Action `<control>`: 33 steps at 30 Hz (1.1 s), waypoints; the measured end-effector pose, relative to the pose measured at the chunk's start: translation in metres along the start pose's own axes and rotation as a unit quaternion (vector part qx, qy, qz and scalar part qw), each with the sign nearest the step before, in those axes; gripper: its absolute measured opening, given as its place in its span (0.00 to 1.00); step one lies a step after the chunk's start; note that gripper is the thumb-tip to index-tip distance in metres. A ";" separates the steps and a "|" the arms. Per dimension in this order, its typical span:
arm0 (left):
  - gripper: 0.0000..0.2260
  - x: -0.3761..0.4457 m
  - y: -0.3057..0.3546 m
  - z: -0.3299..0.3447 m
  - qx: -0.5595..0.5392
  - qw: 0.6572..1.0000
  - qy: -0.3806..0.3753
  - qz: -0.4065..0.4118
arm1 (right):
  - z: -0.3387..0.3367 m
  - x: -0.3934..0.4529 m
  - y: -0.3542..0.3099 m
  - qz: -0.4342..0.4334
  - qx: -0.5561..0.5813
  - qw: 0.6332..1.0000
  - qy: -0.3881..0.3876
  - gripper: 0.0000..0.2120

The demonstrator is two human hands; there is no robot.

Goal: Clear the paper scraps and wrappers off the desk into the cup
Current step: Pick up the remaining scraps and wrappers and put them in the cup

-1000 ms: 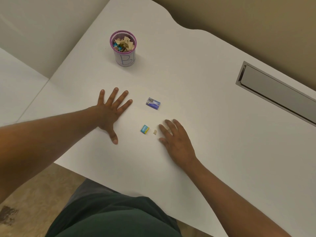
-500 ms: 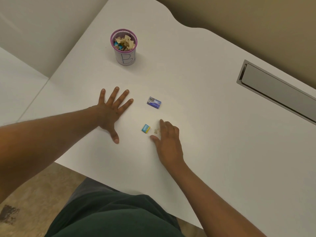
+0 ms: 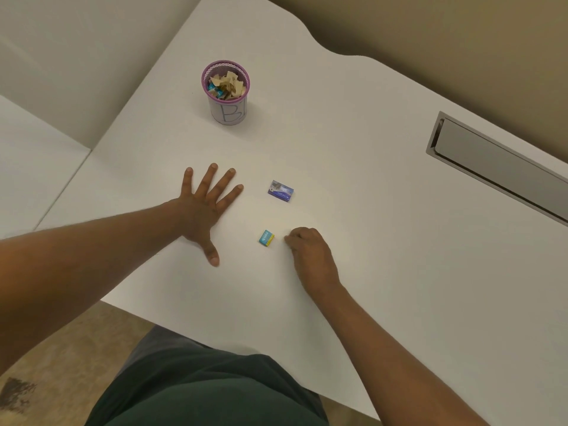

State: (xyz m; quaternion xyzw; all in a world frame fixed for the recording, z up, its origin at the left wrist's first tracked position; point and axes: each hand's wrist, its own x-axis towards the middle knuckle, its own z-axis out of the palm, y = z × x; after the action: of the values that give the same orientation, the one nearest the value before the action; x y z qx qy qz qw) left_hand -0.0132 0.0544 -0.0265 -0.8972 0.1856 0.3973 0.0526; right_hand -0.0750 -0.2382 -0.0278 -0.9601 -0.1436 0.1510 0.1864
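A purple-rimmed mesh cup [image 3: 229, 113] marked "B" stands at the back of the white desk [image 3: 368, 241], full of tan paper scraps and blue wrappers. A blue-purple wrapper [image 3: 281, 191] lies mid-desk. A small teal and yellow wrapper [image 3: 266, 237] lies nearer me. My left hand [image 3: 206, 207] rests flat on the desk with fingers spread, left of both wrappers. My right hand [image 3: 307, 250] sits just right of the teal wrapper, its fingers curled shut on the spot where a tiny tan paper scrap lay; the scrap is hidden under the fingertips.
A grey recessed cable slot [image 3: 491, 167] runs along the desk's far right. The desk's front edge is close to my body, with floor below. A second white surface [image 3: 30, 167] adjoins on the left. A beige wall rises behind.
My right hand slid left toward the tiny tan scrap and its fingers curled closed over it, hiding it. The left hand, both wrappers and the cup have not moved.
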 end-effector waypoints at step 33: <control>0.80 0.013 -0.011 0.022 -0.041 0.996 0.065 0.040 | -0.112 0.296 -0.161 -0.097 -0.123 0.988 0.004 0.09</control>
State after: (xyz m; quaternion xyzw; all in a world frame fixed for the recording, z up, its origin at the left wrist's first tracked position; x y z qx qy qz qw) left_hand -0.0164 0.0660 -0.0522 -0.9143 0.2075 0.3477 -0.0124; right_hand 0.1987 -0.0321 0.0660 -0.9579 -0.2526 0.1099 0.0812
